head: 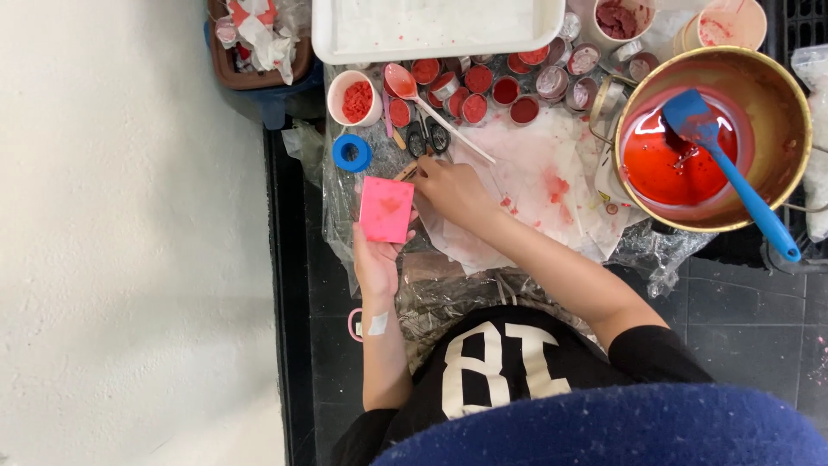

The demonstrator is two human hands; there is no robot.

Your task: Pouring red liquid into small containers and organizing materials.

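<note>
Pinched upright in the left hand [377, 259], fingers curled round its lower edge, a pink square card [386, 209] stands at the table's left edge. At its 1 o'clock the right hand [448, 188] closes its fingertips on a small wooden stick [407, 172]. Stained paper [552, 194] leaves open room toward 3 o'clock. Small tins [504, 88] of red wax crowd 12 o'clock; at 2 o'clock a big pot [780, 116] holds red liquid and a blue spatula [733, 173].

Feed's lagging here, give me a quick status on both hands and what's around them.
Left hand holds pink square mold upright. Right hand on stained paper, pinching a small wooden stick. Blue tape roll, scissors close by.
</note>
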